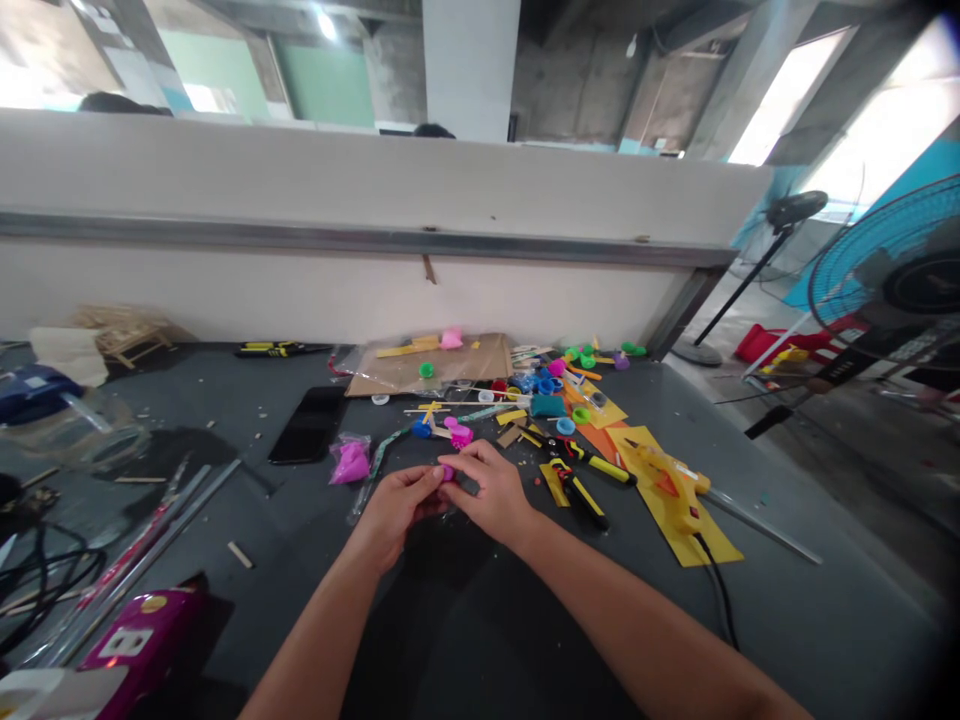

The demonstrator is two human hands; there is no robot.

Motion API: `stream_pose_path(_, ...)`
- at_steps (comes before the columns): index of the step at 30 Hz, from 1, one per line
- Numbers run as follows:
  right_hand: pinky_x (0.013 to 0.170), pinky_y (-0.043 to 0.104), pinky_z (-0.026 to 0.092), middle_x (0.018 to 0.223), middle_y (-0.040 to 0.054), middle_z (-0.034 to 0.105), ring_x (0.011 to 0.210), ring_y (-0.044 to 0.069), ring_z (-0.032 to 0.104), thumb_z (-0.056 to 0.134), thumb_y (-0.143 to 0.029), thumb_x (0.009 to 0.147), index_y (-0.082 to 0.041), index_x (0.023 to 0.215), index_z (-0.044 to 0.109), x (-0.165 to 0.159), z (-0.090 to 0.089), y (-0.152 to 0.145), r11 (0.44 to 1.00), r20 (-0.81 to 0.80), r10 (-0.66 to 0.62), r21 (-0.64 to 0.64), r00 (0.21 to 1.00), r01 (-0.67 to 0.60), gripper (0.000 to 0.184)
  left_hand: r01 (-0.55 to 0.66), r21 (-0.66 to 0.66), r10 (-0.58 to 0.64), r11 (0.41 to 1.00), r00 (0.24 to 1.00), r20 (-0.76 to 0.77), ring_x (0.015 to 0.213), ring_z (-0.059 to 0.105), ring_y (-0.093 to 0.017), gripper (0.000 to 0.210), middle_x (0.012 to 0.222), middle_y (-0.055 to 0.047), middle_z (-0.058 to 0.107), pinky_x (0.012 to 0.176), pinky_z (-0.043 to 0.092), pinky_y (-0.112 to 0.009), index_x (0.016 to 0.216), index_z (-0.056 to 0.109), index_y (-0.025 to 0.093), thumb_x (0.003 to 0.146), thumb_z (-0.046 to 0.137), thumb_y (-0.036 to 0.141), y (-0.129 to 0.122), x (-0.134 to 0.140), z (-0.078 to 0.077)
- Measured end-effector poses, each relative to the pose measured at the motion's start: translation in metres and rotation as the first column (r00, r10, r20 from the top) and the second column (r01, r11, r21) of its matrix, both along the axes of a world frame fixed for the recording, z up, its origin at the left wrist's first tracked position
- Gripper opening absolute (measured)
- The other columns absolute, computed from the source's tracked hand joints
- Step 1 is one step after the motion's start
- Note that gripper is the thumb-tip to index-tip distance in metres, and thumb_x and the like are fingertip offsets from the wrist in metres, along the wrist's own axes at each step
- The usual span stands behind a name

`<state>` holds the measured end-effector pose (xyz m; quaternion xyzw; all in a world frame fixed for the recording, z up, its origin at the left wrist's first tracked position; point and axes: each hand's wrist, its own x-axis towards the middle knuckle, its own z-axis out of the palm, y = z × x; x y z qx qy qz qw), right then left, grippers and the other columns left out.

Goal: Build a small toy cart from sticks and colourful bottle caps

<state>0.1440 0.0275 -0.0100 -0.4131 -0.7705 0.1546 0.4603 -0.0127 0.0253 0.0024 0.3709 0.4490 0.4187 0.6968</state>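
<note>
Close together over the dark tabletop, my left hand (409,500) and my right hand (491,490) both pinch a small purple lump (448,472). It looks like soft clay, and the fingers cover most of it. Just beyond them lies a bright pink piece (459,434) with a pale stick, beside a blue piece (422,428) with a yellow top. To the left rests a clear bag holding a magenta lump (350,460).
A black phone (307,425) lies left of the hands. Black-and-yellow pliers (585,495) and a yellow hot glue gun (679,490) on yellow card (705,545) lie right. Coloured caps (551,385) and cardboard (487,360) are behind. A purple device (146,640) sits front left.
</note>
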Motion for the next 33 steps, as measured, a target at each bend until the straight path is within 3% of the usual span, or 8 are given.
stream_pose_path(16,0.075,0.024,0.047,0.088,0.0026,0.056,0.083,0.014,0.057,0.06,-0.029,0.08,-0.026,0.105,0.064,0.002,-0.001,0.002,0.999,0.03,0.032,0.033,0.999,-0.033,0.025,0.028,0.012,-0.028,1.0,1.0,0.009,0.068,0.059,-0.011,0.026,0.078,-0.005,0.067,0.072,0.049,-0.024,0.086,0.071,0.015,0.066,0.073,0.033,0.0,-0.002,0.003)
stream_pose_path(24,0.077,0.024,0.047,0.091,0.0026,0.056,0.085,0.014,0.057,0.061,-0.03,0.079,-0.026,0.106,0.063,0.002,-0.001,0.0,0.999,0.048,0.035,0.008,0.998,-0.035,0.028,-0.021,0.037,0.022,0.999,1.0,-0.017,0.066,0.059,-0.011,0.024,0.074,-0.003,0.066,0.069,0.049,-0.023,0.077,0.071,0.014,0.061,0.077,0.032,0.001,0.0,0.001)
stream_pose_path(30,0.074,0.025,0.048,0.087,0.0024,0.056,0.082,0.014,0.056,0.063,-0.029,0.078,-0.027,0.102,0.065,0.002,0.008,-0.002,1.0,-0.05,0.014,-0.002,0.999,-0.015,0.024,-0.057,-0.036,0.06,0.998,0.994,0.088,0.066,0.06,-0.012,0.028,0.075,-0.006,0.068,0.069,0.049,-0.026,0.083,0.071,0.014,0.065,0.073,0.035,-0.007,0.008,0.013)
stream_pose_path(33,0.073,0.025,0.048,0.089,0.0026,0.056,0.082,0.014,0.057,0.063,-0.024,0.077,-0.027,0.103,0.064,0.003,0.017,-0.003,1.0,-0.094,0.018,-0.005,0.995,-0.019,0.026,-0.104,-0.009,0.104,0.995,0.988,0.113,0.065,0.059,-0.011,0.024,0.073,-0.004,0.067,0.068,0.048,-0.023,0.079,0.071,0.014,0.064,0.074,0.033,-0.01,0.015,0.024)
